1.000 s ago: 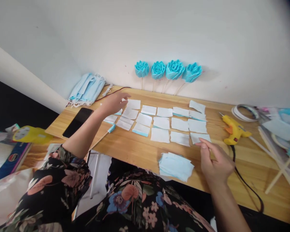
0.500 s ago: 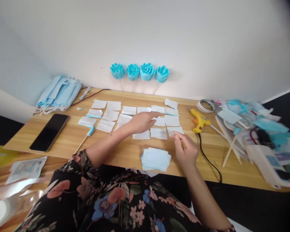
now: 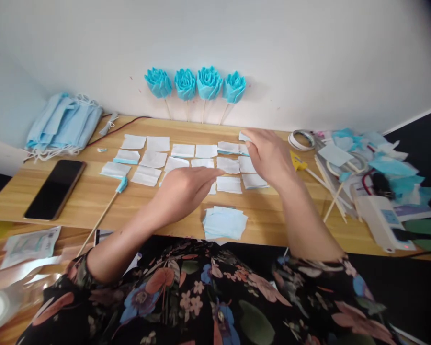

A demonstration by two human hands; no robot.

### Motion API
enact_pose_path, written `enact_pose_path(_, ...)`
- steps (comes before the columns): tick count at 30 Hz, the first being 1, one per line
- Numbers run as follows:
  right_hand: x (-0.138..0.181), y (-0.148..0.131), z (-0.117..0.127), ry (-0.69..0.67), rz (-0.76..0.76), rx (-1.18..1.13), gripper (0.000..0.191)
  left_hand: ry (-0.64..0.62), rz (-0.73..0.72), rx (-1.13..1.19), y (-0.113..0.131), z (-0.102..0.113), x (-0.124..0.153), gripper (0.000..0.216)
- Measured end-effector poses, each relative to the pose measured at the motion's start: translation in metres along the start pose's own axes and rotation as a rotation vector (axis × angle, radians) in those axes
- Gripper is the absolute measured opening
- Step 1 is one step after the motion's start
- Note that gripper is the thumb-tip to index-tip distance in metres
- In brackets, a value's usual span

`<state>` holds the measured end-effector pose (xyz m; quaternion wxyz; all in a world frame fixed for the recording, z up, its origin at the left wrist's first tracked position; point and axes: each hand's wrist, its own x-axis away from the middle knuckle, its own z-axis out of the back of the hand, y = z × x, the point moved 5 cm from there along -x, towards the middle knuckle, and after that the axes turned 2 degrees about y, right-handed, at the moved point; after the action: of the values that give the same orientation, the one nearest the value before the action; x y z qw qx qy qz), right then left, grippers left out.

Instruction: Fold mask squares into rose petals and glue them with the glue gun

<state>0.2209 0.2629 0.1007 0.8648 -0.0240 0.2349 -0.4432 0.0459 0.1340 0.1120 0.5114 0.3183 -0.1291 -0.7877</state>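
Note:
Several white rectangular pieces [image 3: 195,151] of thin mask-like fabric lie in rows on the wooden table, some with pale blue edges. My left hand [image 3: 187,191] is low over the front rows, palm down, its fingers straight and close together, holding nothing. My right hand [image 3: 267,153] reaches across to the back right corner of the rows. Its thumb and bent fingers close on a white fabric piece [image 3: 243,136], mostly hidden under them. Nearer my body lies a stack of pale blue fabric pieces [image 3: 225,223].
Blue fabric roses on sticks [image 3: 209,82] lean against the wall. Left are folded masks [image 3: 64,123], a phone [image 3: 54,189] and a stick with a blue tip [image 3: 98,224]. Right are a partly hidden yellow glue gun [image 3: 299,162], tape [image 3: 301,140], scraps [image 3: 395,167] and a power strip [image 3: 384,220].
My right hand has moved forward from beside the stack to the back right fabric piece. My left hand has drawn back toward me. The camera view has shifted slightly.

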Motion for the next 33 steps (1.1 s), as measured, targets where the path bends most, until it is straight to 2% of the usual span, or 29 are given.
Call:
enact_pose_path(1,0.014,-0.012,0.008,-0.01,0.032,-0.053,0.034,0.01,-0.002,0.025,-0.002,0.0,0.009,0.032)
enact_pose_path(3,0.047,-0.03,0.017,-0.114,0.055,-0.179,0.031,0.006,0.017,0.088,-0.009,-0.005,0.028,0.03)
enact_pose_path(5,0.078,-0.038,0.015,-0.253,0.036,-0.255,0.03,0.001,0.078,0.156,-0.017,-0.013,0.044,0.028)
enact_pose_path(8,0.113,-0.042,-0.004,-0.387,0.01,-0.254,0.041,0.035,0.195,0.257,-0.027,-0.022,0.06,0.027)
enact_pose_path(11,0.129,-0.05,-0.027,-0.435,0.018,-0.25,0.05,0.062,0.281,0.356,-0.03,-0.028,0.068,0.026)
enact_pose_path(14,0.129,-0.059,-0.037,-0.439,-0.009,-0.26,0.024,0.085,0.326,0.42,-0.032,-0.03,0.071,0.025)
enact_pose_path(16,0.122,-0.063,-0.031,-0.388,-0.058,-0.351,0.01,0.103,0.347,0.471,-0.033,-0.03,0.071,0.03)
enact_pose_path(17,0.116,-0.063,-0.027,-0.356,-0.095,-0.428,0.008,0.107,0.354,0.511,-0.034,-0.031,0.071,0.036)
enact_pose_path(20,0.1,-0.062,-0.017,-0.32,-0.221,-0.669,0.013,0.09,0.323,0.698,-0.032,-0.033,0.063,0.057)
enact_pose_path(23,0.087,-0.063,-0.019,-0.279,-0.303,-0.772,0.02,0.107,0.344,0.816,-0.031,-0.038,0.052,0.072)
enact_pose_path(28,0.083,-0.067,-0.037,-0.277,-0.377,-1.039,0.038,0.285,0.528,0.852,-0.041,-0.043,0.039,0.046)
enact_pose_path(33,0.083,-0.061,-0.041,-0.225,-0.471,-1.214,0.034,0.323,0.498,0.838,-0.051,-0.043,0.028,0.04)
